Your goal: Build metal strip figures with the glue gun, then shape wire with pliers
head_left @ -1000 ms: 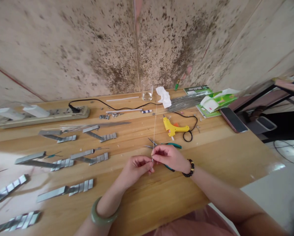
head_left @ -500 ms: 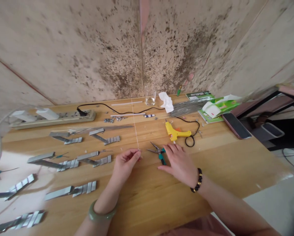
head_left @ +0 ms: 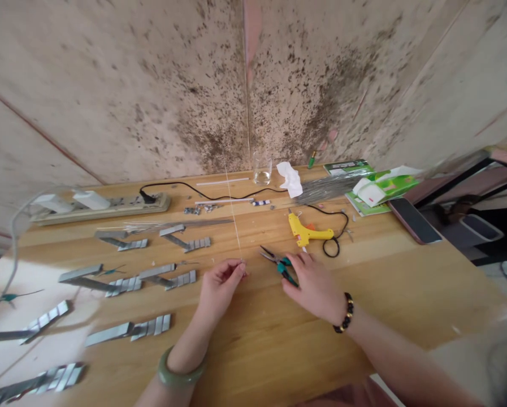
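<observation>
A person wears a thick, rounded bangle (head_left: 179, 378) of muted green on the left wrist, the left hand (head_left: 220, 284) bare. A bracelet (head_left: 347, 314) of round black beads, interspersed with gold-coloured ones, circles the wrist of the bare right hand (head_left: 319, 288). Both forearms are uncovered; dusky pink clothing (head_left: 357, 395) shows at the bottom edge.

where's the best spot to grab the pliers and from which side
Probably the teal-and-black handles of the pliers, coming from above and the lower right: the handles spread apart toward that side, while the slim metal tips point up-left. The pliers lie on the table, so a downward hold seems easiest.
</observation>
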Demonstrator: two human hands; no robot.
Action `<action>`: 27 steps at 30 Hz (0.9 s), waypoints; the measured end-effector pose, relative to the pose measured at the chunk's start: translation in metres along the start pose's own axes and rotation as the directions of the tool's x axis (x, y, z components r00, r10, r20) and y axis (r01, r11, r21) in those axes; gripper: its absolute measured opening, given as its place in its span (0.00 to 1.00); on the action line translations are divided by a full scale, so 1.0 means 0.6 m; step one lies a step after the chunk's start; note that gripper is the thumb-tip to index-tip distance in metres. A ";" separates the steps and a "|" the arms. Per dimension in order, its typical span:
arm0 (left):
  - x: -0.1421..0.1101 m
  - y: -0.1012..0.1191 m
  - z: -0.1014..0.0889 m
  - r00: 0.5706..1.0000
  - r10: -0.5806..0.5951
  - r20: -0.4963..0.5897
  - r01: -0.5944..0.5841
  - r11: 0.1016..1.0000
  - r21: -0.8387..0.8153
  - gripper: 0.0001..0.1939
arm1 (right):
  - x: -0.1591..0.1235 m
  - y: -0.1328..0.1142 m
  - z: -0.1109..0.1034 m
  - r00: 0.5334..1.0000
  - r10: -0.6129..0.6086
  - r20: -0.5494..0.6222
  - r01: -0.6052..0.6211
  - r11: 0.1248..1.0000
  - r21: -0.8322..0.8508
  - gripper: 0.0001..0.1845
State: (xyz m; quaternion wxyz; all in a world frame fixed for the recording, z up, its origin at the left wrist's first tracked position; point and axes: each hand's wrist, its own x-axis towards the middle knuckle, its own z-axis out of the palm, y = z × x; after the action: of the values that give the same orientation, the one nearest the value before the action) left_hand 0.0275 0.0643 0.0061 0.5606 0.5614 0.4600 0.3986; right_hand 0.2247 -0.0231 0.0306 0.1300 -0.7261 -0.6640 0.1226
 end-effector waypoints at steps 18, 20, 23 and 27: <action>-0.005 -0.007 -0.001 1.000 -0.023 0.021 0.025 0.997 -0.079 0.11 | 0.023 0.015 0.018 0.863 -0.274 0.424 -0.437 0.014 0.899 0.19; -0.005 -0.008 0.000 0.998 -0.036 0.041 0.040 0.995 -0.095 0.11 | 0.025 0.017 0.019 0.852 -0.295 0.433 -0.458 -0.021 0.888 0.18; -0.006 -0.008 0.001 0.995 -0.056 0.088 0.067 0.989 -0.132 0.12 | 0.025 0.019 0.020 0.853 -0.292 0.433 -0.442 0.036 0.896 0.18; -0.015 0.005 0.002 0.981 -0.073 0.180 0.097 0.987 -0.127 0.13 | 0.022 0.017 0.014 0.873 -0.304 0.381 -0.323 0.224 0.919 0.20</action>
State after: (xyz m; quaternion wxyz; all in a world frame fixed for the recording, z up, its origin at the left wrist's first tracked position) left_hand 0.0266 0.0557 0.0096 0.6521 0.5347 0.4046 0.3538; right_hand 0.2326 -0.0108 0.0193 0.3805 -0.4303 -0.4437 0.6879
